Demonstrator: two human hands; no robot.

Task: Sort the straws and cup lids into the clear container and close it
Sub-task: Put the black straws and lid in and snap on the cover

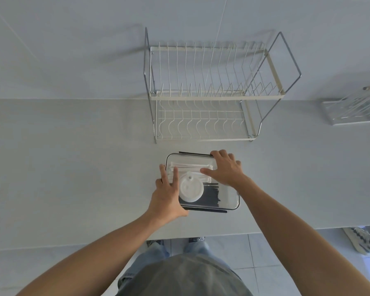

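Note:
A clear rectangular container (231,199) sits on the white counter with a transparent lid on top. Through it show white cup lids (190,190), paper-wrapped white straws (190,165) and black straws (212,196). My left hand (166,193) lies flat on the container's left side, fingers straight. My right hand (226,167) presses on the far right corner, fingers spread. Black clasps (194,153) run along the far and near edges.
A two-tier wire dish rack (205,97) stands just behind the container. A smaller wire rack (350,110) sits at the far right. The counter's front edge (115,242) is close to my body, with tiled floor and shoes below.

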